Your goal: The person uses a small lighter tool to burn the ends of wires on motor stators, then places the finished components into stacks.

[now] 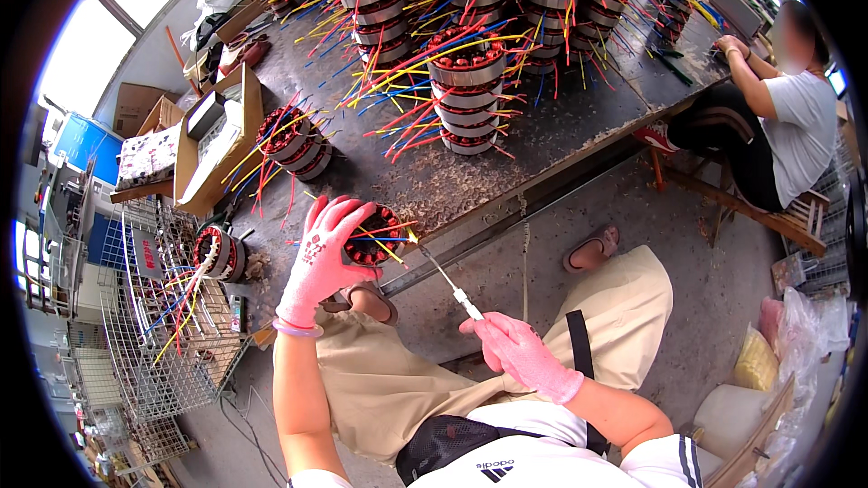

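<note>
Two hands in pink knitted gloves are at work over the edge of a dark, dusty metal workbench (pixel 561 126). The left hand (pixel 318 262) lies spread over a round motor stator with copper windings and red, yellow and blue lead wires (pixel 372 237), fingers curled down its near side and gripping it where it sits at the bench edge. The right hand (pixel 520 352) is lower and nearer the person's lap, closed in a fist round the white handle of a thin metal pick (pixel 443 280); the tool's tip reaches up and touches the stator on its right side, among the yellow leads.

Beyond the left hand, further up the bench, stands a short stack of like stators (pixel 294 140), and well beyond both hands rise tall stacks of stators bristling with coloured wires (pixel 466 90). To the left of the left hand, below bench level, a wire mesh basket (pixel 154 343) holds another stator (pixel 220 253). An open cardboard box (pixel 217 145) sits past that. Far to the right of the right hand, a seated person in a grey shirt (pixel 796 126) works at the same bench
</note>
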`<state>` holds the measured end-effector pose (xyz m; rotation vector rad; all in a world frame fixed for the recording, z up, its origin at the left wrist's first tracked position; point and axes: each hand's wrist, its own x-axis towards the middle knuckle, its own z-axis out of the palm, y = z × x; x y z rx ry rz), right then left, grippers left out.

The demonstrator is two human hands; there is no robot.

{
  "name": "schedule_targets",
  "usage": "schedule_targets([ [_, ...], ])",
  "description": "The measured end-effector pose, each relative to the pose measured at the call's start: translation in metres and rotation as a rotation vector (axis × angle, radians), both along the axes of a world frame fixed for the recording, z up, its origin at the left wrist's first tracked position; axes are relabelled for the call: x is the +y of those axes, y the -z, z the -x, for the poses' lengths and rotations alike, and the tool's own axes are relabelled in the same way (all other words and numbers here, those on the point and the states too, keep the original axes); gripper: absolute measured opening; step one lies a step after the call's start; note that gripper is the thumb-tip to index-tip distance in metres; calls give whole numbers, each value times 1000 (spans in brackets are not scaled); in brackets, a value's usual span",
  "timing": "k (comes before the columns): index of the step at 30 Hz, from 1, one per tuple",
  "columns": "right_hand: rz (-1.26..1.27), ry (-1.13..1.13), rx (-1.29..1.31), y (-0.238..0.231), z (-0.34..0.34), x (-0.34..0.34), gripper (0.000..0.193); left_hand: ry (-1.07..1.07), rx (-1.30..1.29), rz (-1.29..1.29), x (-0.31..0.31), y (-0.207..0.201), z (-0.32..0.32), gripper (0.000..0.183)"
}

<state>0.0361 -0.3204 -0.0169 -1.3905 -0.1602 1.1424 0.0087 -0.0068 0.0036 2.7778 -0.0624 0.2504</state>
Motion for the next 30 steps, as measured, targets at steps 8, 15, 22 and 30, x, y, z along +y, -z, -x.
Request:
schedule_targets([
  [8,21,-21,7,-6,-1,1,35,-5,29,14,1,0,1,93],
  [15,27,-1,34,-9,-1,0,30,-8,28,13,3,2,1,92],
  [22,6,9,45,-4,-2,1,29,-35,36,16,-1,1,1,94],
  [30,29,-6,29,-9,-3,-1,29,-21,26,15,0,2,0,95],
])
